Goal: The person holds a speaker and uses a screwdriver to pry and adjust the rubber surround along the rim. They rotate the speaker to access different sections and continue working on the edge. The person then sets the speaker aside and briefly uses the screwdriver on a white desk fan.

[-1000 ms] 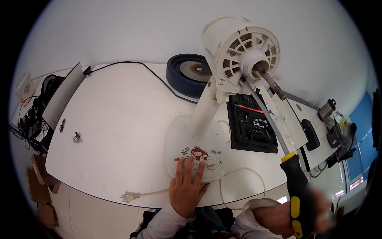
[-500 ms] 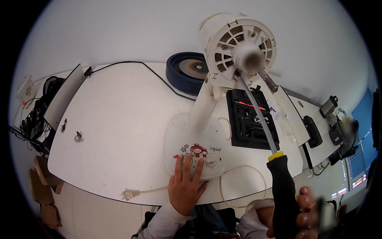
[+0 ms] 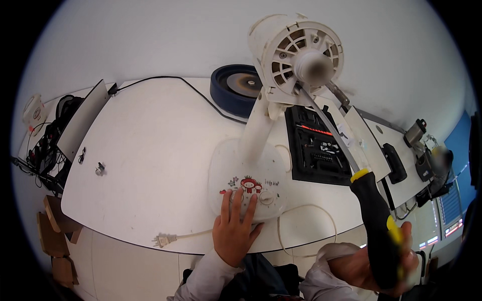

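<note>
A white electric fan without blades or cage stands on the table, its round motor housing (image 3: 281, 55) on a thick post. My left hand (image 3: 234, 236) lies with fingers spread on the fan base (image 3: 226, 165), over the printed red figures and beside a knob (image 3: 266, 198). My right hand (image 3: 401, 261) grips the black and yellow handle of a long screwdriver (image 3: 369, 210). Its metal shaft slants up to the lower front of the housing, where the tip sits in or against an opening; how deep is hidden.
Behind the post lies a dark blue round disc-like object (image 3: 231, 98) with a black cable (image 3: 191, 88). A black tool case (image 3: 314, 170) lies open on the right. The fan's white cord and plug (image 3: 163, 241) rest along the front edge. Small metal parts (image 3: 100, 169) are at left.
The screwdriver handle has swung right and slightly up, and my right hand has shifted round it. The fan's motor housing has tilted slightly left. My left hand stays on the base.
</note>
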Demonstrator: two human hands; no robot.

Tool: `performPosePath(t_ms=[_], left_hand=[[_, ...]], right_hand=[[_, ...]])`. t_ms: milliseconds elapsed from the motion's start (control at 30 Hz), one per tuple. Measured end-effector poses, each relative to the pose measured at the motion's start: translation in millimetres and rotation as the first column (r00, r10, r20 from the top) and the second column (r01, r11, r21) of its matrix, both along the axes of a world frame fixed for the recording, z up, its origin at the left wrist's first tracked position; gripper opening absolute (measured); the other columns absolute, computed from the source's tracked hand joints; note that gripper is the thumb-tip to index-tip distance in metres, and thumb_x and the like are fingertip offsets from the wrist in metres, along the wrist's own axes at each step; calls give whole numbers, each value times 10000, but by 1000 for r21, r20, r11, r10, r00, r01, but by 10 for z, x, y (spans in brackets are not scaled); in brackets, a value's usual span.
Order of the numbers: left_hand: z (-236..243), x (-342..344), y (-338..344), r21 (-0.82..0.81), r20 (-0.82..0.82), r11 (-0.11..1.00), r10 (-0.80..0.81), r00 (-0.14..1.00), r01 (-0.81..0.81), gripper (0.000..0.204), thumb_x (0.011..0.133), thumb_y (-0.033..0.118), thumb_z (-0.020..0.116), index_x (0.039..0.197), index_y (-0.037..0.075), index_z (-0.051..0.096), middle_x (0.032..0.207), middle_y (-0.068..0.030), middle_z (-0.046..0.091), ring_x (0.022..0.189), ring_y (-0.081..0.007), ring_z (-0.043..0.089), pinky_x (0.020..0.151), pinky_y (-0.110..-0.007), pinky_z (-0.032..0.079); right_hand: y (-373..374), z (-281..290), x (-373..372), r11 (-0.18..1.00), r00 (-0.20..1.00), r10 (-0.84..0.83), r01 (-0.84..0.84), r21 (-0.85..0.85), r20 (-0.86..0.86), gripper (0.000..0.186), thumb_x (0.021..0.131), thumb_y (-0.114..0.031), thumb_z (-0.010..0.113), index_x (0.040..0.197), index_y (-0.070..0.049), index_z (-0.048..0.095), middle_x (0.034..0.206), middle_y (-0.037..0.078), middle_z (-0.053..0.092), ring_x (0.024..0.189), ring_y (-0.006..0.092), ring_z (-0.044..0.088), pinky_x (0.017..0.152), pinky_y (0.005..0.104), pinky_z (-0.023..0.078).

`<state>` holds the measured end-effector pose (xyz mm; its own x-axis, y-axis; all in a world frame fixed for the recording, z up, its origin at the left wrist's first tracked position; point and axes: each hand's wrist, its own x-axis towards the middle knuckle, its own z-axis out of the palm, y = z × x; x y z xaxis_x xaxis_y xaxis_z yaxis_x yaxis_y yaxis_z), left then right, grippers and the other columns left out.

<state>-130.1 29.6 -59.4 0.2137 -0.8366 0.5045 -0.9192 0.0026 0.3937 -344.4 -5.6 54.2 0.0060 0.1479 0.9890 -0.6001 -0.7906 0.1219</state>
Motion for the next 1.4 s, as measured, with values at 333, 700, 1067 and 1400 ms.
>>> performPosePath(t_ms=[333, 700, 1067, 1400], left_hand=[[135, 8, 67, -53, -142, 998, -31, 989, 23, 649, 741, 253, 790, 1344, 131, 580, 1471, -178, 407, 1358, -413, 379, 898, -454, 517], [1146, -94, 41, -680, -730, 553, -444, -520, 483, 491, 1026, 378, 517, 1363, 21, 505, 1184, -54, 630, 1107, -125, 564, 862, -289, 445], [1485, -228, -133, -588, -796, 528, -244, -554, 613, 430, 962, 373, 645, 1249, 58, 583, 1113, 43, 609, 981, -40, 516, 847, -243, 417], [1672, -429, -117, -722, -638, 477, -179, -749, 500, 538, 909, 429, 604, 1291, 67, 491, 1176, -60, 571, 1120, -165, 544, 998, -344, 392]], right_hand=[[-54, 6, 234, 943, 943, 329, -326, 67, -45, 199, 1036, -180, 410, 1233, -153, 422, 1271, 158, 432, 1064, 566, 568, 894, 591, 547], [41, 169, 179, 846, 777, 523, -422, 327, -350, 240, 850, -198, 697, 934, -382, 569, 1290, 107, 459, 1226, 456, 507, 959, 532, 533], [95, 425, 202, 963, 963, 187, -141, 228, -194, 494, 801, -502, 780, 1190, -290, 563, 1126, 71, 431, 901, 224, 547, 760, 338, 447], [40, 987, -65, 958, 763, 284, -196, 210, -581, 440, 803, -192, 810, 1080, -191, 468, 1066, 22, 526, 946, 186, 531, 813, 352, 464]])
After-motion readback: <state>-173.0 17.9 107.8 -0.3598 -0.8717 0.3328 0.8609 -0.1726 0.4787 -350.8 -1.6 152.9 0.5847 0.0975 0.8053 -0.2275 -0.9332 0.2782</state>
